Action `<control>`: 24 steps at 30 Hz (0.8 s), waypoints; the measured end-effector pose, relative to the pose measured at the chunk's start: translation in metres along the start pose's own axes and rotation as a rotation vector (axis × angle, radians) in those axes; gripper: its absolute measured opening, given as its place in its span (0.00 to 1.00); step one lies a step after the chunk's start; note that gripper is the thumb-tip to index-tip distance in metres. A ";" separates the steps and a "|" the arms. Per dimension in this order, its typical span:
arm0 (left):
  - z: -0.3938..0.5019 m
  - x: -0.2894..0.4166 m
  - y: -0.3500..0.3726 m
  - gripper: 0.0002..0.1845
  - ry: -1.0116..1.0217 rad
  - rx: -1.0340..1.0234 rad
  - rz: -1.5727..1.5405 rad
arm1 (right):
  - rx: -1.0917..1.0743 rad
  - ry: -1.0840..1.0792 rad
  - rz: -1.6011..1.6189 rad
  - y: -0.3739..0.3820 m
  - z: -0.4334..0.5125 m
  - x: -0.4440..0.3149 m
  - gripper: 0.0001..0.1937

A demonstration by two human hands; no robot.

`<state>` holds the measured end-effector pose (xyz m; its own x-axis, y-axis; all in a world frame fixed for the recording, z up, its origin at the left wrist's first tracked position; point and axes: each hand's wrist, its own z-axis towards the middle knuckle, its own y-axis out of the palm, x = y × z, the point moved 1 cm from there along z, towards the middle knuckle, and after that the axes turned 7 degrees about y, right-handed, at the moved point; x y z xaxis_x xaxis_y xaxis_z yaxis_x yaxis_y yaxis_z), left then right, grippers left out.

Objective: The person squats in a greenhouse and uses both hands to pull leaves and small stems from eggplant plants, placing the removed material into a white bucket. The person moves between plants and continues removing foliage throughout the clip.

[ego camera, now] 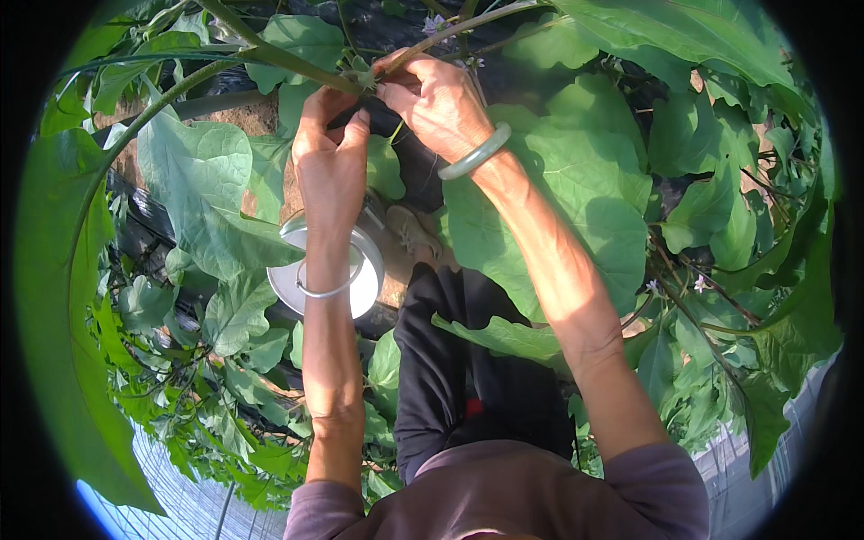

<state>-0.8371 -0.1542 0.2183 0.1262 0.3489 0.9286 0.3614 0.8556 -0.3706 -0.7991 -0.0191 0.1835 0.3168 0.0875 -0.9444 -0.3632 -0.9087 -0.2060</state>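
Note:
My right hand [432, 94] is at the fork of a plant stem [297, 64], probably eggplant, its bent fingers and thumb closed about the stem near a small leafy shoot [364, 75]. From below left, my left hand [331, 145] reaches up to the same stem. Its fingers curl up against the stem's underside, with the thumb raised apart from them; whether it grips anything cannot be seen. A pale green bangle [478, 152] circles my right wrist, and a silver-coloured bangle [329, 292] my left forearm. Beneath the left forearm stands a light-coloured pail [368, 290], partly hidden by the arm.
Broad green leaves [547, 202] crowd in on both sides, and one large leaf [64, 317] hangs close at the left. Purple flowers [435, 25] show beyond the hands. Dark sheeting [415, 162] lies over the soil. My shoe [412, 229] is beside the pail.

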 end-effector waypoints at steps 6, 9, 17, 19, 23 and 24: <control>0.004 -0.009 0.010 0.14 0.084 0.012 -0.134 | 0.049 -0.059 0.073 0.003 -0.002 0.001 0.11; 0.003 -0.011 0.013 0.14 0.130 0.005 -0.160 | 0.079 -0.047 0.058 0.003 -0.003 0.000 0.11; -0.006 -0.029 0.021 0.16 0.208 0.116 -0.099 | 0.135 0.012 0.137 0.007 -0.007 -0.003 0.11; -0.006 -0.032 0.022 0.16 0.230 0.122 -0.067 | 0.132 0.029 0.138 0.007 -0.008 -0.002 0.11; -0.001 -0.035 0.025 0.17 0.313 0.132 -0.063 | 0.235 -0.042 0.118 0.007 -0.006 -0.001 0.09; 0.000 -0.035 0.026 0.17 0.347 0.122 -0.032 | 0.235 -0.032 0.085 0.008 -0.006 0.000 0.10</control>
<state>-0.8325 -0.1442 0.1766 0.4303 0.1882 0.8828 0.2598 0.9108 -0.3208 -0.7965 -0.0285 0.1839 0.2494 0.0308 -0.9679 -0.5822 -0.7939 -0.1753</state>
